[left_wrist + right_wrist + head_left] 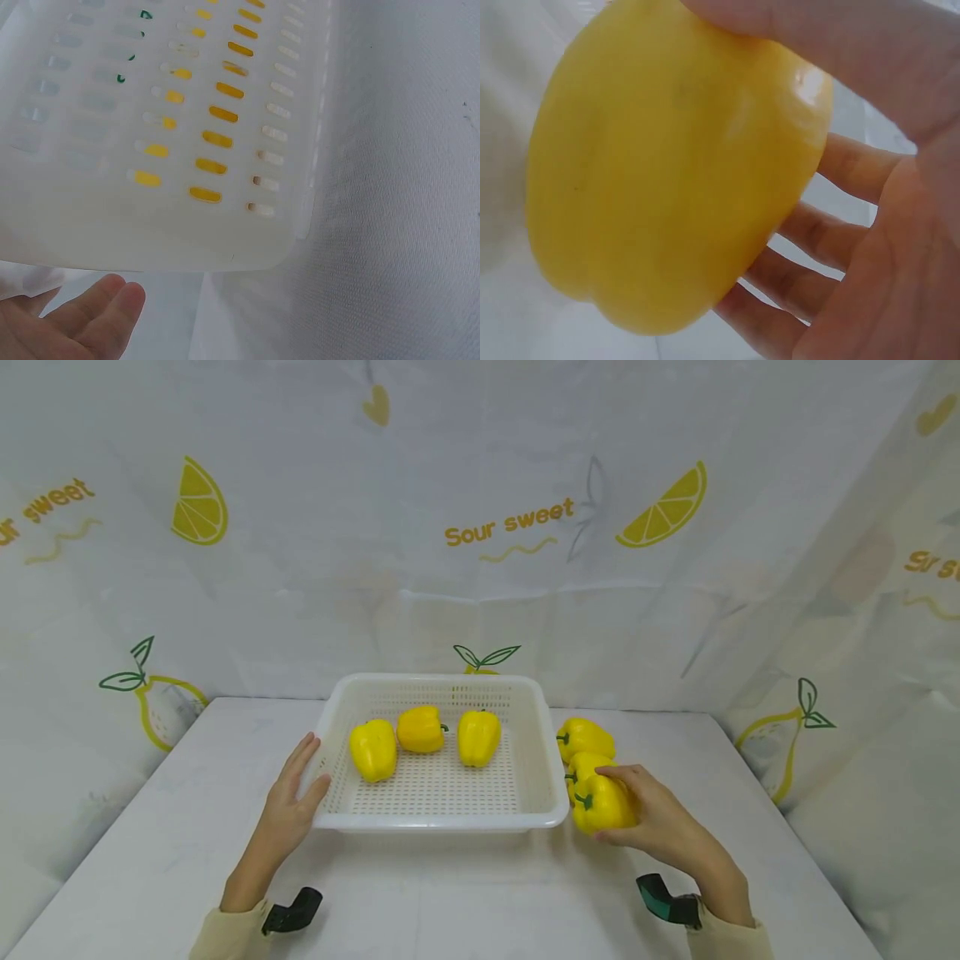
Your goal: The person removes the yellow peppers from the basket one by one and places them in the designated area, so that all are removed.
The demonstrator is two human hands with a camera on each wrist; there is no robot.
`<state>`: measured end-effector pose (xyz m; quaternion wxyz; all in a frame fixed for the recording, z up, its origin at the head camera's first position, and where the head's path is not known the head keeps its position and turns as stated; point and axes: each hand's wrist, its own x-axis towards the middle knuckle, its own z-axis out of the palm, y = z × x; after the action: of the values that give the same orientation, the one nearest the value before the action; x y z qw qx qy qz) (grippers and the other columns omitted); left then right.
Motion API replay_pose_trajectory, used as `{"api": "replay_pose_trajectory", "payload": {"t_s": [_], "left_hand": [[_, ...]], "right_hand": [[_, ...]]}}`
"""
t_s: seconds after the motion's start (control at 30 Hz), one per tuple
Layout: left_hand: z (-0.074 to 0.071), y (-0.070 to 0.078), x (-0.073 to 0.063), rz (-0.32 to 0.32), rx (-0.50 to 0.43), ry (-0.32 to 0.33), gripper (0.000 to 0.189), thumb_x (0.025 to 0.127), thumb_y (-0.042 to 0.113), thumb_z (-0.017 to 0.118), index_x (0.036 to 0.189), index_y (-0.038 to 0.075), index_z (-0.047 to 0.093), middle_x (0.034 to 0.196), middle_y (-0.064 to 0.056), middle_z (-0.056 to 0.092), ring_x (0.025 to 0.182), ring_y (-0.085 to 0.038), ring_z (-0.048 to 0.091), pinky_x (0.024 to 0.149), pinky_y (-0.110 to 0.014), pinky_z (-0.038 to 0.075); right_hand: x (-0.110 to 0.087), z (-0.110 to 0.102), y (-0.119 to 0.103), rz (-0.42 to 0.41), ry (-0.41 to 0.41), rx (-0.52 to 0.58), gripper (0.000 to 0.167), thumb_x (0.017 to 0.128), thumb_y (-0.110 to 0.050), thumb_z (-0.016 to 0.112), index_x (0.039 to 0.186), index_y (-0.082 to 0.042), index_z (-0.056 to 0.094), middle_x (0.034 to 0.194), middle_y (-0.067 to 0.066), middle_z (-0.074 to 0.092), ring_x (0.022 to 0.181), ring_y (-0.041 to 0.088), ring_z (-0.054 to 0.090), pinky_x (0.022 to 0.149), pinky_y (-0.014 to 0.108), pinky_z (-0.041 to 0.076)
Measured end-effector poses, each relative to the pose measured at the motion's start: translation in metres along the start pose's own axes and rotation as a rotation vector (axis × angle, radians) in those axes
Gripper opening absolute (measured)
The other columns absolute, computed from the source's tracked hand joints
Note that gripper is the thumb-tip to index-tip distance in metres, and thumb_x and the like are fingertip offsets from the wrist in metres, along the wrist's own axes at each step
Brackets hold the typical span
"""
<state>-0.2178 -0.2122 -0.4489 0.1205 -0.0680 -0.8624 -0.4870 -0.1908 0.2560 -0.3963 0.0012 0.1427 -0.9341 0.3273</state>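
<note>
A white plastic basket [442, 821] with a perforated bottom and sides stands in the middle of the table. Inside lie three yellow bell peppers [373, 750], spaced apart. My left hand [288, 802] is at the basket's left side, fingers extended and thumb by the rim; the left wrist view shows fingertips [129, 300] beside the basket wall. To the basket's right, my right hand [660, 814] holds a yellow bell pepper [602, 806] between thumb and fingers. In the right wrist view that pepper [667, 172] hides part of the fingers.
Two more yellow bell peppers, one at the back [587, 739] and one partly hidden behind the held one [588, 765], lie along the basket's right side. A pale cloth with lemon prints [480, 610] hangs behind and beside the white table [450, 902].
</note>
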Motion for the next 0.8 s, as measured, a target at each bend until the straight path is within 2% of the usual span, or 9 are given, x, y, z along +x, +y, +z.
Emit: {"api": "replay_pose_trajectory", "payload": {"t_s": [0.2,0.53,0.8], "left_hand": [[-0.001,0.003,-0.001,-0.001,0.002,-0.001,0.06,0.099,0.01,0.051,0.153,-0.004,0.028,0.164,-0.023,0.015,0.15,-0.049,0.014,0.117,-0.069,0.016],[-0.001,0.003,-0.001,0.001,0.009,0.003,0.06,0.099,0.01,0.051,0.153,-0.004,0.028,0.164,-0.023,0.016,0.15,-0.049,0.015,0.117,-0.069,0.016],[-0.001,0.005,-0.002,0.003,0.003,-0.002,0.059,0.099,0.01,0.051,0.153,-0.004,0.029,0.164,-0.023,0.016,0.15,-0.049,0.015,0.117,-0.069,0.016]], "right_hand": [[0.002,0.002,0.004,0.026,-0.033,-0.019,0.08,0.069,-0.029,0.09,0.136,-0.006,0.054,0.125,0.014,0.053,0.111,0.029,0.054,0.098,0.059,0.05],[0.001,0.002,0.006,0.057,-0.103,-0.009,0.079,0.065,-0.026,0.092,0.132,-0.006,0.057,0.129,0.016,0.055,0.117,0.034,0.053,0.102,0.063,0.045],[0.003,0.006,0.013,0.096,-0.14,-0.045,0.076,0.061,-0.026,0.094,0.125,-0.008,0.059,0.128,0.015,0.052,0.118,0.037,0.047,0.1,0.066,0.044]]}}
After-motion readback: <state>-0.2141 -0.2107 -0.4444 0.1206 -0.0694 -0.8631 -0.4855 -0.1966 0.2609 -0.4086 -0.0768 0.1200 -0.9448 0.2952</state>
